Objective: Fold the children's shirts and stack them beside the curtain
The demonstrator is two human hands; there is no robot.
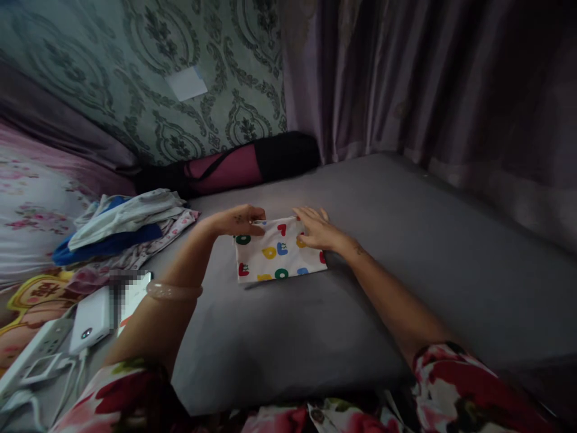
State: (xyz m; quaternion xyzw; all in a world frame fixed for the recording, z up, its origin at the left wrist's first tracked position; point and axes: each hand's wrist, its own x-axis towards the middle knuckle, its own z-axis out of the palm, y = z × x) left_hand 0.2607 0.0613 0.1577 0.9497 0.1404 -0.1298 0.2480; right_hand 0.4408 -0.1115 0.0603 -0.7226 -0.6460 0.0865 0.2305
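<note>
A white cloth [270, 251] printed with red, yellow, green and blue letter-like shapes lies folded into a flat rectangle on the grey bed sheet [288, 337]. At its far left corner is my left hand [238, 221], its fingers curled at the edge and its thumb over the fabric. Part of those fingertips is hard to make out. My right hand [317, 230] rests on the cloth's far right part, palm down, with the fingers stretched out. A pale bangle [175, 291] circles my left forearm.
A heap of clothes [126, 222] lies to the left. Nearer are a white power bank [91, 319], a phone [135, 297], a power strip [36, 352] and white cables [67, 385]. A long black and maroon bag [234, 168] lies along the wall; curtains [383, 78] hang behind and right.
</note>
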